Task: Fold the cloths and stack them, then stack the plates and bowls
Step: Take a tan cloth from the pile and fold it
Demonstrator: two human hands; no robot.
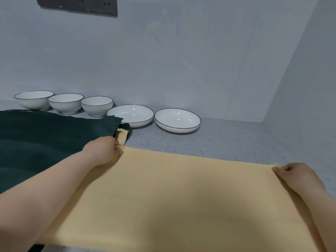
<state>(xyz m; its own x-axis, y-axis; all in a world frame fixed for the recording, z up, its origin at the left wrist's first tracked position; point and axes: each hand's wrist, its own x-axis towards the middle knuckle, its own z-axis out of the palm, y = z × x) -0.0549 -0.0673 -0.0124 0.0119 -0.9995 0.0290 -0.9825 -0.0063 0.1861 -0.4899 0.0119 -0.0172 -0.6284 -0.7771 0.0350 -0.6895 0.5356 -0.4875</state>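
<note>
A person's left hand (104, 151) and right hand (298, 176) pinch a yellow cloth's (181, 193) 2 far corners; folding well likely means keeping edges aligned.

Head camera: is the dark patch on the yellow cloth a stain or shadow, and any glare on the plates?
Head view: the soft-edged patch on the yellow cloth looks like shadow; small glare spots in the left plate and right plate.

Pale walls (181, 51), speckled grey counter (227, 142), perhaps a socket panel (78, 5).
</note>
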